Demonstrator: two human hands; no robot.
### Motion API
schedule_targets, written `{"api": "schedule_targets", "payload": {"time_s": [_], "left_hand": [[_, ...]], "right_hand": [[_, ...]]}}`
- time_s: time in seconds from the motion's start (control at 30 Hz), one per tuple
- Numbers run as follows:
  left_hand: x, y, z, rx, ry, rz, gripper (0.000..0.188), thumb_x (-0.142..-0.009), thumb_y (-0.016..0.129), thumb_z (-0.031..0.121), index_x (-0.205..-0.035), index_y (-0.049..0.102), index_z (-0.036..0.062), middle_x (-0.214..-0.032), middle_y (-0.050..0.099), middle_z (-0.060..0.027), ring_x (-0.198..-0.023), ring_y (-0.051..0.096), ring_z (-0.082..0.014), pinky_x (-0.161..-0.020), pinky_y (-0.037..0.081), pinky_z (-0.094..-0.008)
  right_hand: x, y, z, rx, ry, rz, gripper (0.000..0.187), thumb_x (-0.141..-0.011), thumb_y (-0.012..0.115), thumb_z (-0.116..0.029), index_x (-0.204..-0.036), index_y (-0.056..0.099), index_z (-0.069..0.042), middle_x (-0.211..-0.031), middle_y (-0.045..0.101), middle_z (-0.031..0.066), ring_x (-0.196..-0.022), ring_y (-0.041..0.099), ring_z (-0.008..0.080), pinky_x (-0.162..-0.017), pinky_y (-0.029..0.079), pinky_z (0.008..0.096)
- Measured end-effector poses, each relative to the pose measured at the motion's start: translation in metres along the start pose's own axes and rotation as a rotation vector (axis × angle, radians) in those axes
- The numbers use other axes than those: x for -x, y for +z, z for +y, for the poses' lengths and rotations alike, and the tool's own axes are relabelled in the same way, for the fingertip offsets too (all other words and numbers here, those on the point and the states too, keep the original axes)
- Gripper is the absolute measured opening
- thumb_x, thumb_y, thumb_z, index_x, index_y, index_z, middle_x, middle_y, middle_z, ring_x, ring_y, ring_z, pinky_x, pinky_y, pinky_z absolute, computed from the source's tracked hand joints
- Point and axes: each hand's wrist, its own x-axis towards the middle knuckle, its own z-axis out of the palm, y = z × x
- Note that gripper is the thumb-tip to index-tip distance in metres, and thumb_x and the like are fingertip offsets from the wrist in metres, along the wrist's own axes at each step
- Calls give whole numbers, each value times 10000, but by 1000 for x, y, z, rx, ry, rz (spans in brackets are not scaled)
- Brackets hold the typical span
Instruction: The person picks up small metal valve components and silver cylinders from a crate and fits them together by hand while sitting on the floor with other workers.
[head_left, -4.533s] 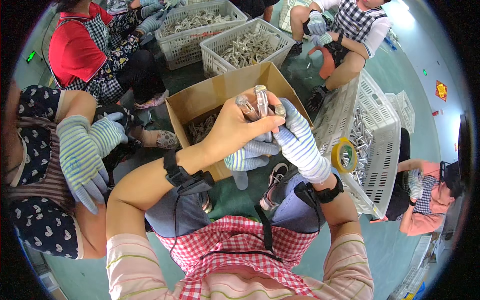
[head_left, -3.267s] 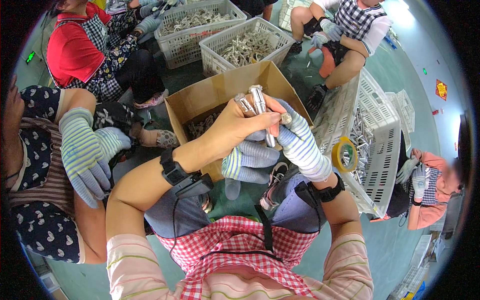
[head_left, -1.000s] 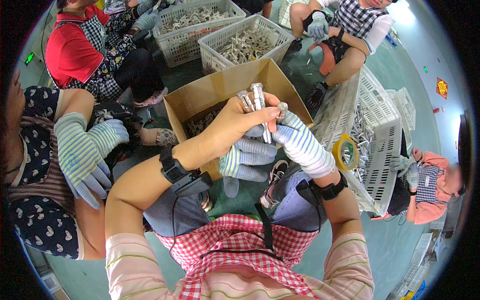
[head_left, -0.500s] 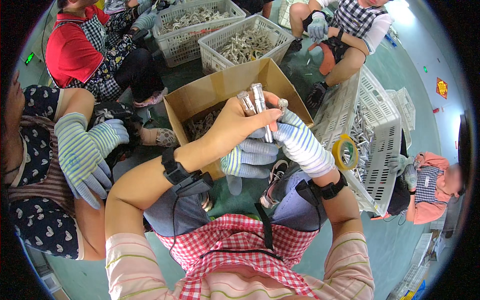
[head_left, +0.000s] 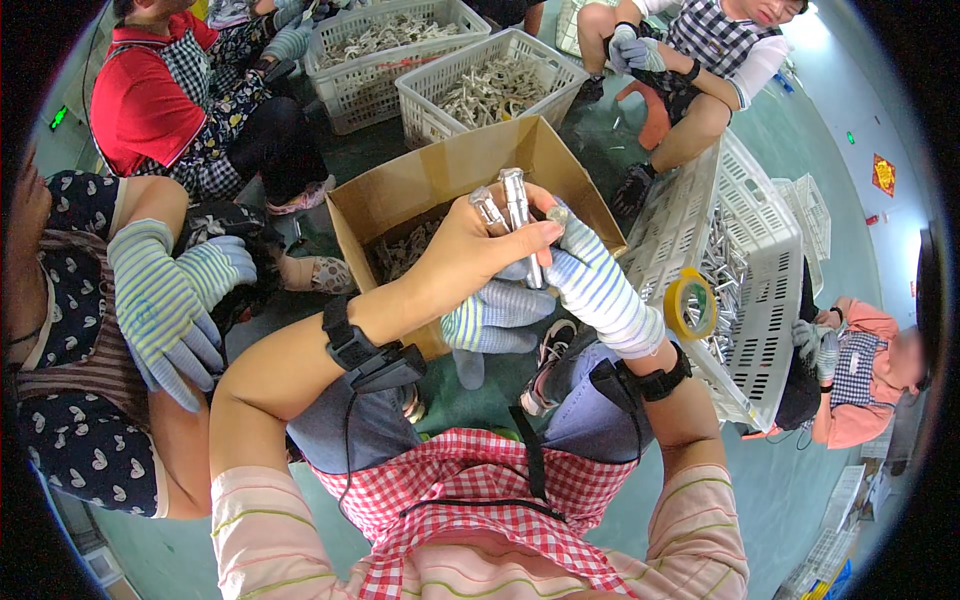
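Note:
My left hand (head_left: pixel 490 237) is bare and closed around shiny metal tube-shaped fittings (head_left: pixel 516 205), which stand upright out of its grip. In a striped work glove, my right hand (head_left: pixel 597 285) meets it from the right, its fingers closed by the left fingertips. A small metal end (head_left: pixel 558 214) shows at the right fingertips; the rest of that piece is hidden. Below the left hand hangs a loose striped glove (head_left: pixel 495 318), its grey fingers toward the right hand. I cannot tell which hand holds the glove.
Beyond my hands stands an open cardboard box (head_left: pixel 400 185) with metal parts inside. White plastic crates (head_left: pixel 440 105) of metal parts are behind it. At right, another crate (head_left: pixel 755 330) bears a yellow tape roll (head_left: pixel 690 304). A co-worker's gloved hands (head_left: pixel 165 300) are close on my left.
My right hand has shifted slightly up and left, and the metal end at its fingertips has turned. The left hand barely moves. The co-worker at the far right has moved their gloved hands.

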Motion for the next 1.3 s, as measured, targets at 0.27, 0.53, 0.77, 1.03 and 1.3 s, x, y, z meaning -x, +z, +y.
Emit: {"api": "schedule_targets", "payload": {"time_s": [0.27,0.53,0.77,1.03,1.3], "left_hand": [[0,0,1,2,1,-11,198,-833,605,131,-992,533,38,-710,588,-3,-656,545,-54,-603,434,-197],[0,-1,-2,26,12,-23,177,-832,602,113,-977,531,41,-694,580,-1,-645,541,-54,-599,440,-197],[1,-1,-2,0,39,-46,182,-828,604,98,-978,528,30,-736,581,-20,-662,553,-67,-604,449,-207],[6,3,0,-121,153,11,269,-780,634,41,-1022,521,7,-782,580,-35,-676,573,-92,-590,471,-218],[9,3,7,-92,113,-16,300,-773,634,48,-1050,528,2,-804,590,-40,-664,569,-88,-592,468,-220]], "right_hand": [[0,2,2,2,-27,31,312,-872,499,-136,-1168,454,-46,-1023,528,30,-946,485,108,-842,392,250],[1,3,4,48,-55,54,284,-873,494,-120,-1145,463,-43,-1008,527,32,-937,492,117,-839,398,259],[-1,2,7,-24,63,59,329,-848,521,-140,-1151,453,-29,-1013,524,59,-938,505,148,-850,404,280],[-7,-2,18,186,-85,165,406,-790,563,-139,-1155,440,-13,-1032,531,106,-953,528,203,-863,406,308],[0,-4,6,198,48,78,426,-821,561,-159,-1194,425,-4,-1031,557,103,-955,539,197,-855,419,301]]}}
